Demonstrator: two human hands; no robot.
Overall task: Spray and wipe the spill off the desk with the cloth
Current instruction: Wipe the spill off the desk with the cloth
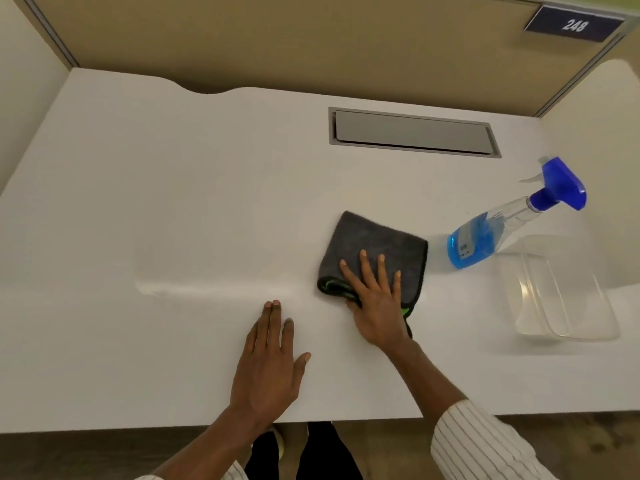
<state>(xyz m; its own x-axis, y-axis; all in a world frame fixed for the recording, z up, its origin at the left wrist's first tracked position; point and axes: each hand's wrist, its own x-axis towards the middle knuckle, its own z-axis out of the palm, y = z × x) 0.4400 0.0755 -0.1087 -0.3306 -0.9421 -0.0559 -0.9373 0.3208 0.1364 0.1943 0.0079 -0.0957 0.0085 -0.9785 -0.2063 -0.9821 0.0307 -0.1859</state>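
Observation:
A folded dark grey cloth with a green-and-black edge lies on the white desk, right of centre. My right hand presses flat on the cloth's near half, fingers spread. My left hand rests flat on the bare desk to the left of the cloth, palm down, holding nothing. A faint wet streak runs left from the cloth across the desk. A clear spray bottle with blue liquid and a blue trigger head stands just right of the cloth.
A clear plastic container sits at the right, near the bottle. A grey cable hatch is set into the desk at the back. Beige partition walls enclose the back and sides. The desk's front edge is close to my body.

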